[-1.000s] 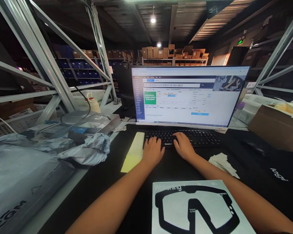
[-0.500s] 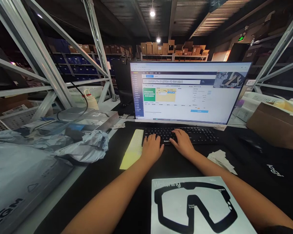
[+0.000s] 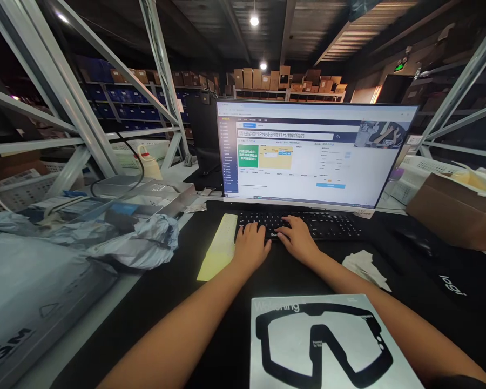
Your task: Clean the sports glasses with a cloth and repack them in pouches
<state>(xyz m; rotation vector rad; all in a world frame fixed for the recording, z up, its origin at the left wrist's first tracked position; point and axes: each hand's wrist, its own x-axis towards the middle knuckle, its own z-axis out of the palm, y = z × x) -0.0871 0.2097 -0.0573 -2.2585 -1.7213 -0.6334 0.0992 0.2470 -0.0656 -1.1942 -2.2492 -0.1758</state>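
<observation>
Both my hands rest on a black keyboard (image 3: 328, 224) in front of a wide monitor (image 3: 314, 154) showing a form page with a green box. My left hand (image 3: 251, 244) lies on the keyboard's left end with its fingers spread over the keys, holding nothing. My right hand (image 3: 295, 237) is beside it on the middle keys, fingers stretched flat and empty. A white box printed with a black goggle outline (image 3: 328, 343) lies between my forearms near the desk's front edge.
A pale yellow strip (image 3: 217, 254) lies left of the keyboard. Crumpled grey plastic bags (image 3: 137, 243) and a grey parcel (image 3: 32, 302) fill the left. Crumpled white paper (image 3: 364, 267), a black mouse (image 3: 415, 241) and a cardboard box (image 3: 456, 213) sit right. Metal rack posts (image 3: 162, 75) flank the desk.
On the monitor a yellow panel has appeared beside the green box. My fingers have shifted slightly on the keys, and the view has tilted a little.
</observation>
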